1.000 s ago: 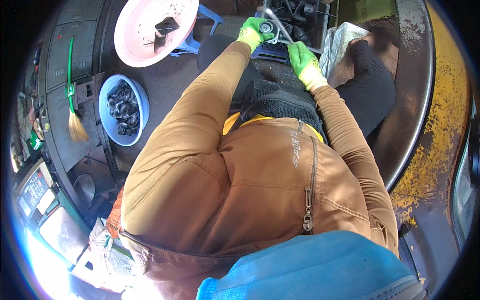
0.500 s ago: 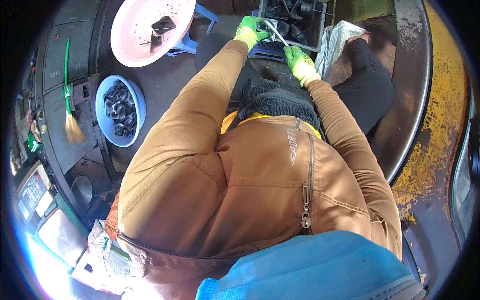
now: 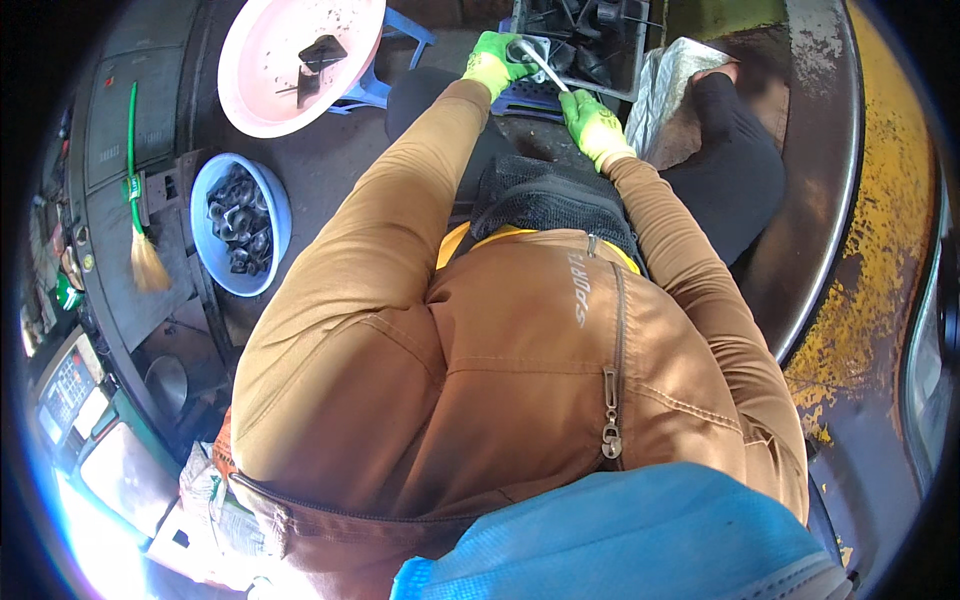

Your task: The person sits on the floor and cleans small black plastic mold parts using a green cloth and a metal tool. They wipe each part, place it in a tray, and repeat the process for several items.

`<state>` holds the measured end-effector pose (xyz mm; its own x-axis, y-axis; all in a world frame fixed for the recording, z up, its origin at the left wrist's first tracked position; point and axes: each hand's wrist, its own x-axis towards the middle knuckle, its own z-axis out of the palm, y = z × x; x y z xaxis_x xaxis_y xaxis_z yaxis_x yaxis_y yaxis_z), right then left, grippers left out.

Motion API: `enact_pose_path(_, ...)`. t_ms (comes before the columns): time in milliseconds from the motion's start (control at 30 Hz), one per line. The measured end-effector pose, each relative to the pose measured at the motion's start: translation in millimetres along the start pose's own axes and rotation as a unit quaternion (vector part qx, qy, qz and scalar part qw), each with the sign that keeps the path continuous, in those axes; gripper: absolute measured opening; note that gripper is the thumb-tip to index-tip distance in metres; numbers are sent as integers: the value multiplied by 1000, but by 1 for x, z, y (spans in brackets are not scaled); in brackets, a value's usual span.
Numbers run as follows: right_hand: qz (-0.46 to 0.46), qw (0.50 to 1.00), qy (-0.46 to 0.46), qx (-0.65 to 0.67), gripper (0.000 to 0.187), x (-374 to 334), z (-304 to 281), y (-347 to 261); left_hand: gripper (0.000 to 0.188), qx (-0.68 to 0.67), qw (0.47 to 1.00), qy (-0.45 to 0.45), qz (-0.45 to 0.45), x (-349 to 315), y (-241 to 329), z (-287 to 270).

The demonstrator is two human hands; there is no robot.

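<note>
At the far end of my reach, my left hand (image 3: 495, 64), in a green glove, is closed around a small moulded part (image 3: 541, 48) with a squarish flange. My right hand (image 3: 597, 128), gloved alike, grips a slim light-coloured rod-like tool (image 3: 546, 68). That tool slants up and left from my right fingers, its far end at the part's middle. Whether the tip is a blade or a hook cannot be made out. Just beyond both hands stands a grey crate (image 3: 628, 92) of black moulded pieces (image 3: 590, 62).
A pink basin (image 3: 240, 70) holding a few dark pieces rests on a blue stool (image 3: 372, 88) at the far left. Nearer, a light blue basin (image 3: 282, 215) contains several black parts. A green-handled broom (image 3: 133, 190) hangs at left. A worn yellow machine side (image 3: 880, 220) curves along the right.
My right hand has shifted slightly left, and the tool's far end has moved down across the part. My left hand keeps its hold on the part.
</note>
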<state>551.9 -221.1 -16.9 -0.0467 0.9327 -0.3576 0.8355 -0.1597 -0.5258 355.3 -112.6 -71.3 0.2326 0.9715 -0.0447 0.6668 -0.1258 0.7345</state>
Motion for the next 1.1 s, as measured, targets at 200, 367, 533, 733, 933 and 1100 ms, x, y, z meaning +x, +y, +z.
enact_pose_path(200,13,999,-16,-42,43,-5,-3,3,44,30,999,-18,1,0,4,2)
enact_pose_path(367,-11,1000,-5,-7,45,-7,-7,5,47,-2,999,-51,1,2,0,3)
enact_pose_path(533,-57,998,26,7,41,-8,-7,0,46,44,998,-26,-34,0,3,4)
enact_pose_path(733,13,1000,-23,9,48,-8,-8,0,44,32,999,-9,38,-2,8,1)
enact_pose_path(933,26,998,-55,-25,48,-6,-20,-3,47,-12,999,-43,9,-5,11,-3)
enact_pose_path(1100,-100,981,96,139,27,-27,-69,-12,49,-187,977,-9,-105,-1,5,-14)
